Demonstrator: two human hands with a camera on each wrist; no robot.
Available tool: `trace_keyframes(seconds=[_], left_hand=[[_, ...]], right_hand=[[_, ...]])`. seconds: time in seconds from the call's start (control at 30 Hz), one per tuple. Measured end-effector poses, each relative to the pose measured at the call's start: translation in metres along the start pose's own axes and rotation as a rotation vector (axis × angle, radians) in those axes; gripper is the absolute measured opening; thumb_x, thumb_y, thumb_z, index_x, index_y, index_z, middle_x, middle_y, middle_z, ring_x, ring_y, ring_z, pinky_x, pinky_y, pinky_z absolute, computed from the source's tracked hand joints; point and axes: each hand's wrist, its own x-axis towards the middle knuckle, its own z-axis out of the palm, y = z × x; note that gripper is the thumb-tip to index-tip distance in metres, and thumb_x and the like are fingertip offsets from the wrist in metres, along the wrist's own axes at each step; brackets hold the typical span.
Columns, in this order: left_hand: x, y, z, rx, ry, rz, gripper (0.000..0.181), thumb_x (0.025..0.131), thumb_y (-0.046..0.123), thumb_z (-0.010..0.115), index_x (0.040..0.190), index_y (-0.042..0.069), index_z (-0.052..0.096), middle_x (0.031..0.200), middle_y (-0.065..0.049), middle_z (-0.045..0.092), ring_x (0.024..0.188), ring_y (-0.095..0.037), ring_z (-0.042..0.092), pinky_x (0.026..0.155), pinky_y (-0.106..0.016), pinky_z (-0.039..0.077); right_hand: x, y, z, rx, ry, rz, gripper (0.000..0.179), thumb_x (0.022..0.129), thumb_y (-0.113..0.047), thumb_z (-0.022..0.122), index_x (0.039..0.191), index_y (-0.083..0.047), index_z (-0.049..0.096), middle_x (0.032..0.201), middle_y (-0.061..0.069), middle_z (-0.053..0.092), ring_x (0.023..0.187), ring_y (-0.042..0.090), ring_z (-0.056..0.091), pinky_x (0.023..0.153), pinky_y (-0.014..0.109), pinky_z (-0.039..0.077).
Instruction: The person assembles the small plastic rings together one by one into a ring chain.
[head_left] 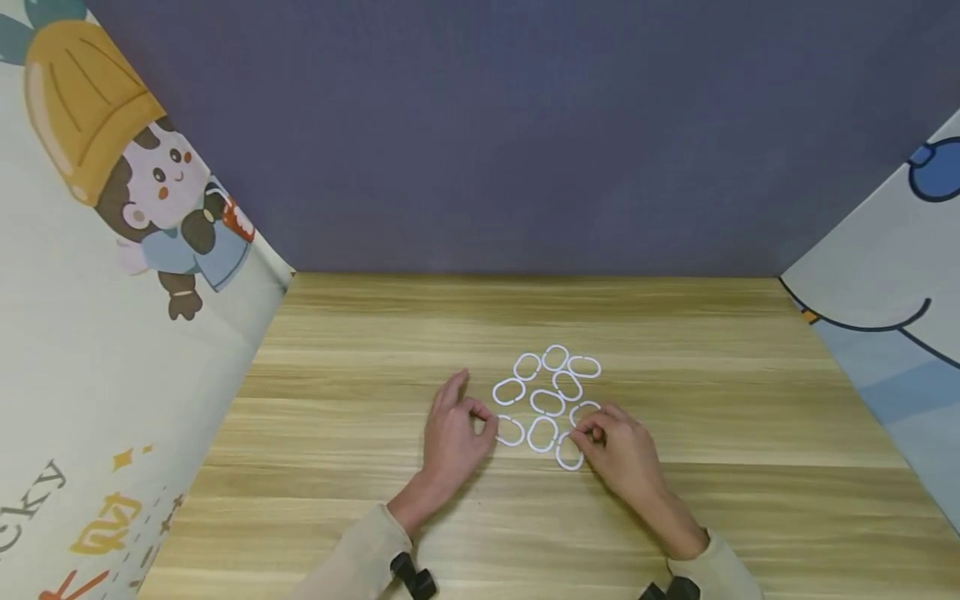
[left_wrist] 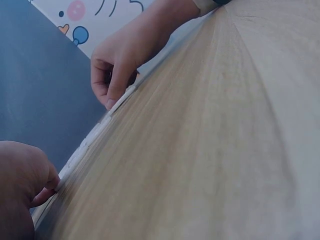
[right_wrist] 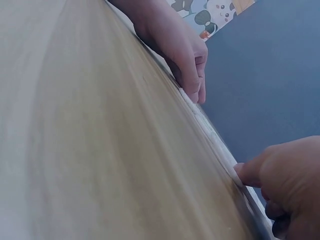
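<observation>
Several white oval open rings, like plastic chain links, lie flat in a loose cluster on the wooden table. My left hand [head_left: 453,437] pinches the left end of the front-left ring [head_left: 522,432] between thumb and index finger, its other fingers raised. On the cluster's other side, my right hand [head_left: 618,450] pinches the top edge of the front-right ring [head_left: 558,454]. Another ring [head_left: 573,414] lies partly hidden beside the right fingers. Between the two held rings sits a further ring [head_left: 529,435]. Both wrist views see the rings edge-on as a thin white strip [left_wrist: 90,137].
The wooden table [head_left: 337,358] stretches around the rings. Behind it stands a dark blue panel [head_left: 525,142]. A cartoon-printed wall [head_left: 60,275] borders the left side, and another printed wall [head_left: 855,267] the right.
</observation>
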Motion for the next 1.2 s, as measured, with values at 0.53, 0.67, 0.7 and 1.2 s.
trace_keyframes(seconds=[0.53, 0.67, 0.7, 1.2], left_hand=[[0.002, 0.002, 0.001, -0.169, 0.066, 0.037, 0.011, 0.096, 0.006, 0.083, 0.098, 0.008, 0.072, 0.147, -0.015, 0.064, 0.137, -0.037, 0.058, 0.116, -0.056, 0.049], [0.002, 0.003, 0.000, -0.253, 0.099, 0.100, 0.012, 0.099, 0.003, 0.079, 0.103, 0.006, 0.069, 0.135, -0.011, 0.067, 0.114, -0.028, 0.068, 0.096, -0.041, 0.061], [0.002, 0.003, 0.000, -0.273, 0.105, 0.113, 0.012, 0.099, 0.002, 0.079, 0.104, 0.005, 0.068, 0.130, -0.010, 0.068, 0.107, -0.025, 0.069, 0.090, -0.038, 0.062], [0.001, 0.007, 0.003, -0.388, 0.122, 0.201, 0.022, 0.095, -0.004, 0.083, 0.114, -0.003, 0.074, 0.096, -0.010, 0.074, 0.077, -0.016, 0.070, 0.065, -0.023, 0.059]], right_hand=[[0.000, -0.001, 0.000, 0.012, 0.000, 0.090, 0.018, 0.091, -0.010, 0.092, 0.092, -0.013, 0.074, 0.084, -0.006, 0.057, 0.069, 0.003, 0.051, 0.058, 0.026, 0.044], [0.003, -0.003, -0.001, 0.045, 0.045, 0.056, 0.016, 0.092, -0.004, 0.089, 0.095, -0.010, 0.074, 0.086, -0.004, 0.059, 0.071, 0.003, 0.051, 0.060, 0.026, 0.047], [0.003, -0.003, -0.002, 0.049, 0.057, 0.046, 0.016, 0.093, -0.004, 0.089, 0.095, -0.009, 0.074, 0.086, -0.003, 0.059, 0.071, 0.003, 0.051, 0.060, 0.027, 0.047], [0.016, -0.027, -0.001, 0.516, 0.069, 0.105, 0.011, 0.095, 0.012, 0.080, 0.096, 0.004, 0.073, 0.084, 0.012, 0.077, 0.069, 0.011, 0.073, 0.062, 0.020, 0.062]])
